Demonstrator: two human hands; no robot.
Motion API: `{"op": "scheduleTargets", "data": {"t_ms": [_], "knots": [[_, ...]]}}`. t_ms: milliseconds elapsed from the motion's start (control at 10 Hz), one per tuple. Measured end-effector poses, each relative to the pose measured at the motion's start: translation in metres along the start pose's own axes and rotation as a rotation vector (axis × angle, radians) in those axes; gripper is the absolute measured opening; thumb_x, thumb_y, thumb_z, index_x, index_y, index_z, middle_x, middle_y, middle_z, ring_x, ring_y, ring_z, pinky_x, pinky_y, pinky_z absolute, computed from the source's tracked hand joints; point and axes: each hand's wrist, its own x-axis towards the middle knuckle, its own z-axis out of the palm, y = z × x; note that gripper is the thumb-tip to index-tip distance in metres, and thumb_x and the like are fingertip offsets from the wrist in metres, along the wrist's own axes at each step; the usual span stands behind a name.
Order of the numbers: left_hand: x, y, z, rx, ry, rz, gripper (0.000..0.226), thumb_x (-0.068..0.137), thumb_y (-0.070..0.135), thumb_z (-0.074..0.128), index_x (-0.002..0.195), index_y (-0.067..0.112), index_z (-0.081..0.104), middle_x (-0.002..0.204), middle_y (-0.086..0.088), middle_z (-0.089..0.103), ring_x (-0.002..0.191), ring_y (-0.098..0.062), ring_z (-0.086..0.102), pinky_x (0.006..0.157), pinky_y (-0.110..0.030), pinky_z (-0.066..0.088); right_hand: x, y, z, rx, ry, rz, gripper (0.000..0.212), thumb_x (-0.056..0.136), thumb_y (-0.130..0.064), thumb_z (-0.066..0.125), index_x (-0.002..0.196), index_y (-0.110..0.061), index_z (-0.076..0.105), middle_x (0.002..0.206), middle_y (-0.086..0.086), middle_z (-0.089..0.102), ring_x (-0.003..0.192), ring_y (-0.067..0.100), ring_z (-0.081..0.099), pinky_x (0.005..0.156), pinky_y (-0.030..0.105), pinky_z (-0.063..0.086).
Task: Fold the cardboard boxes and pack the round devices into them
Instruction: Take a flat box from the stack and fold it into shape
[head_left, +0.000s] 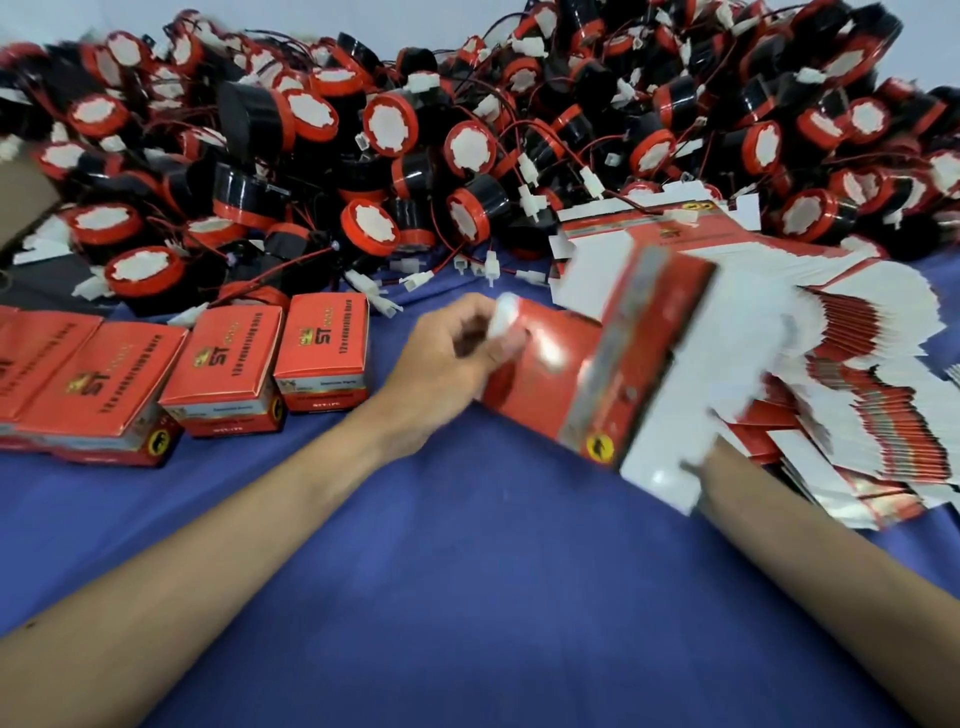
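1. Two bare forearms are reaching across the blue table (467, 571).
2. The left hand (457, 358) is gripping a red cardboard box (587, 364) by its left edge, fingers curled (everything here is motion-blurred).
3. The right hand is hiding behind the box's white flap; I cannot tell its grip.
4. Round devices (389, 124) are lying heaped behind the box, closed boxes (228, 358) to its left, flat box blanks (857, 389) to its right.
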Motion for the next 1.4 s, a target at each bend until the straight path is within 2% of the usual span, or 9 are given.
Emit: {"op": "scheduleTargets", "data": {"t_ms": [100, 300, 500, 600, 700, 800, 900, 1200, 1400], "knots": [[0.008, -0.009, -0.003, -0.016, 0.428, -0.008, 0.014, 0.098, 0.013, 0.054, 0.090, 0.024, 0.057, 0.080, 0.014, 0.065, 0.073, 0.006, 0.059, 0.073, -0.017, 0.049, 0.003, -0.019, -0.026, -0.593, -0.051, 0.022, 0.046, 0.101, -0.037, 0.027, 0.108, -0.008, 0.062, 0.093, 0.011, 0.070, 0.084, 0.023, 0.068, 0.064, 0.030, 0.056], [0.013, -0.013, -0.009, 0.029, 0.490, -0.003, 0.028, 0.104, 0.012, 0.039, 0.095, 0.032, 0.056, 0.087, 0.014, 0.064, 0.081, 0.002, 0.058, 0.077, -0.020, 0.049, 0.007, -0.010, -0.025, -0.654, -0.205, 0.088, 0.054, 0.092, -0.051, 0.030, 0.127, -0.019, 0.056, 0.119, 0.006, 0.068, 0.106, 0.026, 0.066, 0.076, 0.039, 0.058], [0.012, -0.009, -0.012, -0.149, 0.480, -0.075, 0.034, 0.105, 0.012, 0.031, 0.097, 0.024, 0.062, 0.100, -0.005, 0.063, 0.095, -0.019, 0.055, 0.095, -0.043, 0.047, 0.009, -0.008, -0.028, -0.832, -0.232, 0.018, 0.025, 0.102, -0.026, 0.041, 0.113, -0.022, 0.062, 0.109, -0.002, 0.072, 0.104, 0.022, 0.068, 0.089, 0.040, 0.056], [0.012, -0.008, -0.010, -0.148, 0.432, -0.068, 0.034, 0.105, 0.013, 0.031, 0.090, 0.020, 0.060, 0.089, -0.004, 0.061, 0.087, -0.018, 0.052, 0.084, -0.035, 0.044, 0.009, -0.009, -0.031, -0.870, -0.282, -0.009, 0.033, 0.087, -0.026, 0.064, 0.118, -0.020, 0.060, 0.112, -0.001, 0.071, 0.104, 0.022, 0.068, 0.087, 0.041, 0.055], [0.010, -0.006, -0.008, -0.192, 0.410, -0.106, 0.034, 0.105, 0.018, 0.034, 0.084, 0.017, 0.060, 0.077, 0.005, 0.065, 0.077, -0.012, 0.058, 0.078, -0.031, 0.048, 0.005, -0.010, -0.028, -0.785, -0.327, 0.013, 0.040, 0.082, -0.040, 0.068, 0.117, -0.020, 0.062, 0.113, -0.001, 0.071, 0.106, 0.020, 0.067, 0.082, 0.036, 0.057], [0.011, -0.002, -0.007, -0.242, 0.431, -0.173, 0.033, 0.104, 0.026, 0.037, 0.097, 0.016, 0.067, 0.099, -0.005, 0.071, 0.098, -0.021, 0.066, 0.096, -0.041, 0.050, 0.002, -0.011, -0.024, -0.805, -0.317, 0.049, 0.041, 0.081, -0.054, 0.056, 0.107, -0.025, 0.067, 0.108, -0.003, 0.072, 0.103, 0.018, 0.068, 0.082, 0.036, 0.058], [0.010, 0.000, -0.005, -0.217, 0.453, -0.213, 0.044, 0.103, 0.031, 0.036, 0.077, 0.021, 0.070, 0.081, -0.003, 0.071, 0.082, -0.020, 0.068, 0.088, -0.043, 0.053, 0.001, -0.013, -0.023, -0.816, -0.337, 0.088, 0.042, 0.089, -0.058, 0.049, 0.105, -0.025, 0.069, 0.110, 0.000, 0.072, 0.105, 0.018, 0.067, 0.086, 0.035, 0.057], [0.009, 0.003, -0.006, -0.221, 0.457, -0.255, 0.049, 0.103, 0.034, 0.028, 0.084, 0.017, 0.070, 0.080, -0.005, 0.071, 0.077, -0.019, 0.069, 0.080, -0.038, 0.056, 0.002, -0.014, -0.023, -0.744, -0.323, 0.098, 0.033, 0.093, -0.035, 0.045, 0.107, -0.011, 0.063, 0.109, 0.020, 0.063, 0.103, 0.041, 0.058, 0.090, 0.068, 0.041], [0.008, 0.000, -0.007, -0.150, 0.436, -0.253, 0.051, 0.102, 0.038, 0.029, 0.090, 0.009, 0.070, 0.089, -0.014, 0.073, 0.082, -0.027, 0.071, 0.075, -0.039, 0.058, 0.006, -0.019, -0.028, -0.729, -0.429, 0.179, 0.023, 0.083, -0.016, 0.055, 0.089, -0.021, 0.076, 0.088, 0.002, 0.073, 0.077, 0.021, 0.069, 0.062, 0.035, 0.055]]}}
